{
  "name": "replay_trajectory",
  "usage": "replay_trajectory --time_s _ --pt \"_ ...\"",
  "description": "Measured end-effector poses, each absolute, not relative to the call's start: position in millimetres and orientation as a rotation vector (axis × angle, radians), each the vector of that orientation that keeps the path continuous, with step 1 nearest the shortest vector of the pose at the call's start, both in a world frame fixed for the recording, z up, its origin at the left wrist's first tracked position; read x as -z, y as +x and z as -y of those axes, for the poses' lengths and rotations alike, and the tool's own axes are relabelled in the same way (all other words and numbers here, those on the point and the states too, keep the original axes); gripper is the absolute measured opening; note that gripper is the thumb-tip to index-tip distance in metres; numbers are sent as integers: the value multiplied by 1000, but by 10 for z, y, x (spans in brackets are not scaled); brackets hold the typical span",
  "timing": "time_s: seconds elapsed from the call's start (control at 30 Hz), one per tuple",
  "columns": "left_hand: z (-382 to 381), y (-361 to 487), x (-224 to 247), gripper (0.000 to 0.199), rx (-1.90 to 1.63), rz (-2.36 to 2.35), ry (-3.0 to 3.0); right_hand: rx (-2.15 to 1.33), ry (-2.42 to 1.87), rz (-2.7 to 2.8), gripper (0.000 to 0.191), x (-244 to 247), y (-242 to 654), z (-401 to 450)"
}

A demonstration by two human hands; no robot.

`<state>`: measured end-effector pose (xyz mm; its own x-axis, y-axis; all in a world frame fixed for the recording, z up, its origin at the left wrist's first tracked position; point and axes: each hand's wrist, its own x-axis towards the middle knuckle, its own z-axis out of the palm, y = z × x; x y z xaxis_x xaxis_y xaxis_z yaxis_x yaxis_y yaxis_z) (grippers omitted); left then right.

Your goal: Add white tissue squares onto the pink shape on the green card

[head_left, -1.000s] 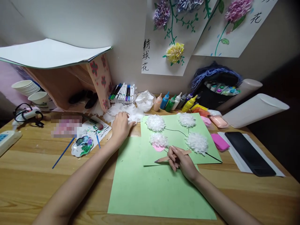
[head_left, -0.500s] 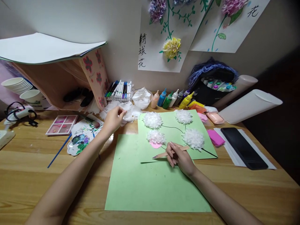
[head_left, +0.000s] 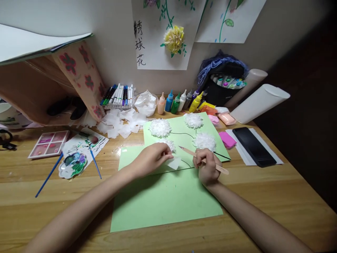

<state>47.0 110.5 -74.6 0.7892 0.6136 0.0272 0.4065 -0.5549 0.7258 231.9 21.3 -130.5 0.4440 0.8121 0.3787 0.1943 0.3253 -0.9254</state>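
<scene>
Wooden desk (head_left: 252, 189), grey wall (head_left: 113, 42): left fingers (head_left: 163, 153) pinch probable tissue (head_left: 175, 163), right fingers (head_left: 209, 156) a pencil (head_left: 222, 169).

The wooden table (head_left: 279, 200) is covered at its centre by a large green sheet (head_left: 163, 205), overlapped towards 12 o'clock by a second green sheet (head_left: 178, 125). From these sheets, white paper scraps (head_left: 124, 123) are scattered at 11 o'clock, with cased marker pens (head_left: 120, 95) set behind them. A clear bowl (head_left: 146, 114) and a row of small bottles (head_left: 175, 104) are lined up around 12 o'clock. At 2 o'clock, a bright pink packet (head_left: 227, 140) is placed beside white paper (head_left: 272, 151) topped by a black phone (head_left: 254, 147). Towards 10 o'clock, a sectioned pink case (head_left: 48, 144), a paint palette (head_left: 73, 165) and a blue brush (head_left: 49, 174) are seen.
</scene>
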Motion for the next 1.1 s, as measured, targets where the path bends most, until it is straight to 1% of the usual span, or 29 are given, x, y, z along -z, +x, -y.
replay_trajectory --time_s 0.1,0.2,0.3,0.4,0.63,0.73,0.87,1.0,1.1 --pt "-1067 598 953 17 -369 -777 2449 -377 -1132 1251 43 1330 2386 -189" --pt "-1077 672 1036 22 -418 -790 2640 -284 -1015 1544 36 1335 2455 -179" --pt "-1103 707 1040 24 -425 -818 2790 -155 -975 1794 41 1300 2498 -199" --pt "-1132 727 1038 25 -441 -860 2844 -72 -979 1916 44 1242 2490 -238" --pt "-1146 712 1035 25 -504 -897 2752 -117 -1025 1898 38 1230 2434 -309" --pt "-1144 596 1061 27 -548 -1045 2625 -134 -1028 1856 38 1263 2429 -327" --pt "-1172 413 1174 24 -515 -1271 2512 -232 -1048 1790 37 1288 2416 -340" --pt "-1203 347 1270 21 -439 -1242 2539 -286 -1062 1753 37 1295 2403 -341" --pt "-1207 354 1293 21 -446 -1230 2539 -289 -1059 1762 37 1307 2401 -336"
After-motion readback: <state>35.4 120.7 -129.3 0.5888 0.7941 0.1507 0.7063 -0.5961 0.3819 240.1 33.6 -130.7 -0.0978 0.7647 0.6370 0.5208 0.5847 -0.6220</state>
